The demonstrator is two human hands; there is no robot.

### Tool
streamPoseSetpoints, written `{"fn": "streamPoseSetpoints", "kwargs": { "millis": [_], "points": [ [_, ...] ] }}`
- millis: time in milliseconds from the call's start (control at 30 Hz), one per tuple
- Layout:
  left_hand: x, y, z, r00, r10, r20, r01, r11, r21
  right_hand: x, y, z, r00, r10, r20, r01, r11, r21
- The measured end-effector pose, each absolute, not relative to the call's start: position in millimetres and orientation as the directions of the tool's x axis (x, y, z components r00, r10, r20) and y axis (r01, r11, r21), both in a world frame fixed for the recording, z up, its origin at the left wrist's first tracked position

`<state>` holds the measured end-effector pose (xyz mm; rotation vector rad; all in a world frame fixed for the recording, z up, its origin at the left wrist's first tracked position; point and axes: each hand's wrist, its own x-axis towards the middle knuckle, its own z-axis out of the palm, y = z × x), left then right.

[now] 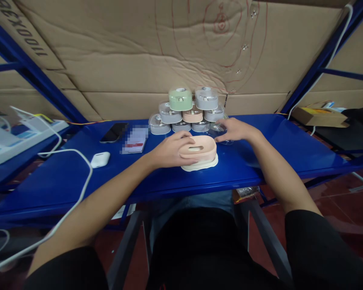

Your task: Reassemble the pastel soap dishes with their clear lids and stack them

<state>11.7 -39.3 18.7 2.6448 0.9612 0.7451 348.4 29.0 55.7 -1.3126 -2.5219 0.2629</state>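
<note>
A peach oval plastic box (204, 146) with a slot in its top rests on a cream scalloped base (202, 166) on the blue table. My left hand (172, 150) is closed round its left side, fingers across the far edge and thumb along the near one. Just behind and to the right lies a clear plastic cover (213, 129), partly hidden. My right hand (237, 129) is at this cover, thumb and fingers curled about its right side. Stacked behind are several oval boxes with clear covers, among them a green box (180, 100) and a grey box (206, 100) on top.
A dark phone (114, 133), a second phone with a lit screen (135, 139) and a white earbud case (100, 159) lie on the left. A white cable (87, 177) crosses the table's left side. Cardboard (115, 76) stands behind; blue posts flank the table.
</note>
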Motion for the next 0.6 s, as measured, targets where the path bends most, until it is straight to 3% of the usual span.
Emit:
{"fn": "streamPoseSetpoints", "kwargs": {
  "millis": [167, 333, 600],
  "points": [
    [22, -45, 15, 0.673, 0.672, 0.310, 0.569, -0.738, 0.364, 344, 23, 58, -0.508, 0.841, 0.184, 0.796, 0.540, -0.273],
    [28, -47, 16, 0.629, 0.763, 0.150, 0.663, -0.626, 0.409, 338, 18, 59, -0.489, 0.814, 0.313, 0.764, 0.573, -0.298],
    [28, -44, 8, 0.640, 0.752, 0.157, 0.643, -0.636, 0.427, 331, 18, 55, -0.482, 0.759, 0.437, 0.692, 0.636, -0.340]
  ]
}}
